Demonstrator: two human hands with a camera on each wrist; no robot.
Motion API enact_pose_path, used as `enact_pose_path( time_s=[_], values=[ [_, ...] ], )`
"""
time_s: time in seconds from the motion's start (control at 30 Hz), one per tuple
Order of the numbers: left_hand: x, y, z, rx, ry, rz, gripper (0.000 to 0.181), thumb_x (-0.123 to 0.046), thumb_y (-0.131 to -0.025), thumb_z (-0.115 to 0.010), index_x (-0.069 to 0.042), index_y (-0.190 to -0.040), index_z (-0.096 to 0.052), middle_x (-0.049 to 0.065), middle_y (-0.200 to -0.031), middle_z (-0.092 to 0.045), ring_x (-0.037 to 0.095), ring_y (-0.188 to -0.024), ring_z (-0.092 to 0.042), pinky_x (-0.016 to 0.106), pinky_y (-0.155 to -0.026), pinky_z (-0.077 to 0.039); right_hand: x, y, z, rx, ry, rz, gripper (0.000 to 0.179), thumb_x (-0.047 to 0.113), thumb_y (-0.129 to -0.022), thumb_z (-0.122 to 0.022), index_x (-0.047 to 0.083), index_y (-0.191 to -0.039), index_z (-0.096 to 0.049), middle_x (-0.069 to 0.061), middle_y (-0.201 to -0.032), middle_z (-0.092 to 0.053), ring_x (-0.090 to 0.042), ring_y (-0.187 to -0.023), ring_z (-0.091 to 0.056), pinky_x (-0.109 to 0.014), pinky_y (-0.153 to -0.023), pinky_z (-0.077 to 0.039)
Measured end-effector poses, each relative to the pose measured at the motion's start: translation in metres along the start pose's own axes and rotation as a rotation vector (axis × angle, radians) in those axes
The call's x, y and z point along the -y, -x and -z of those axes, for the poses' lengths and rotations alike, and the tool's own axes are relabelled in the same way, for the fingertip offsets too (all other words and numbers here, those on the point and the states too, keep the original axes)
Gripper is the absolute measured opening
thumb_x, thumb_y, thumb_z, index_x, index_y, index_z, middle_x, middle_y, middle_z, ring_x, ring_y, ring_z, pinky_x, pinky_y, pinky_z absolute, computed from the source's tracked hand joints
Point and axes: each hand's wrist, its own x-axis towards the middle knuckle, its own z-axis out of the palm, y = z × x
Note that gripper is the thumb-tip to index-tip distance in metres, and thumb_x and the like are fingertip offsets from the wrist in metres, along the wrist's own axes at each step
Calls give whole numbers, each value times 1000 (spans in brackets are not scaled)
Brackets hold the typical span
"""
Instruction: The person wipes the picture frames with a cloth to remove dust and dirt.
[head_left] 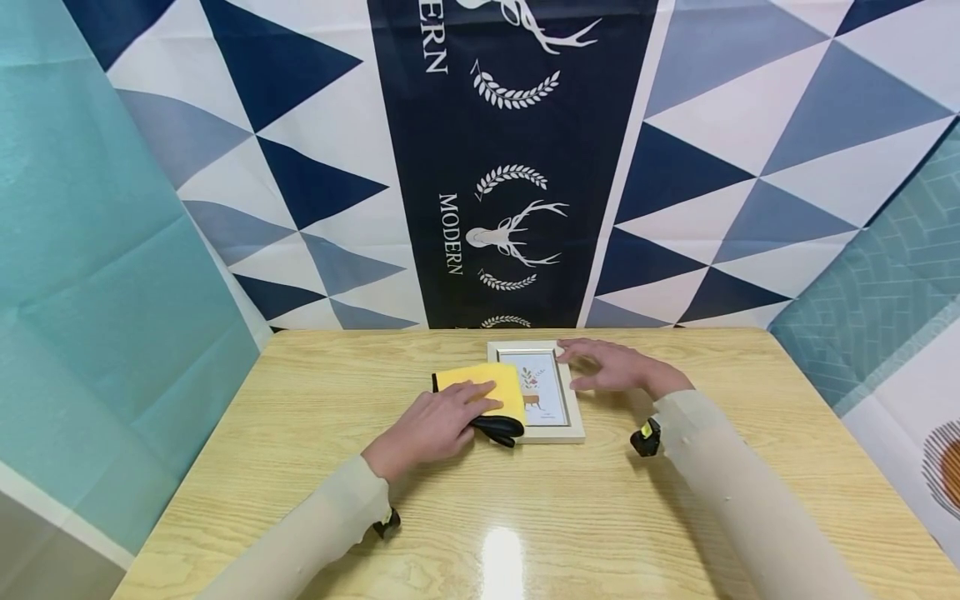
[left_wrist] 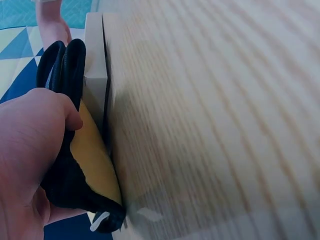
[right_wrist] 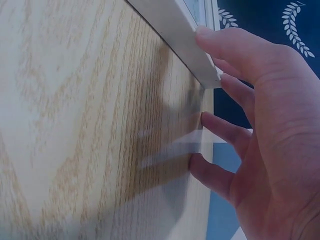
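Note:
A folded yellow cloth [head_left: 480, 387] with black edging lies over the left part of a picture frame [head_left: 573, 421]. My left hand [head_left: 442, 417] holds it, fingers spread over its top and thumb on the black folds [left_wrist: 75, 60] in the left wrist view. The frame is pale, lies flat, and shows a print [head_left: 542, 387] of a plant and a brown shape; the cloth hides its left side. At the frame's far right corner is my right hand [head_left: 611, 367]. Its thumb touches the frame's edge [right_wrist: 175, 37] in the right wrist view, the other fingers loosely bent.
The light wooden table [head_left: 300, 467] ends at a patterned wall covering [head_left: 517, 167] just behind the frame. Teal sheeting [head_left: 97, 275] hangs at the left. A round fringed item [head_left: 947, 467] shows beyond the right edge.

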Motion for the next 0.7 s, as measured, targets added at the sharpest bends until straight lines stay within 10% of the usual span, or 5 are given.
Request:
enact_pose_path(
  time_s=[0.6, 0.7],
  values=[
    [18, -34, 1, 61, 44, 83, 49, -20, -113, -60, -28, -161, -62, 2, -178, -51, 34, -154, -63, 28, -53, -42, -3, -2, -4, -41, 15, 1, 37, 36, -101, -77, 22, -136, -73, -21, -181, -43, -55, -166, -40, -81, -129, -33],
    [38, -43, -24, 31, 61, 77, 49, -26, -115, -55, -29, -163, -60, 2, -180, -49, 33, -157, -60, 33, -57, -49, -3, -2, -5, -48, 15, 1, 39, 38, -102, -77, 23, -138, -73, -20, -180, -44, -55, -166, -40, -81, -129, -33]
  ],
)
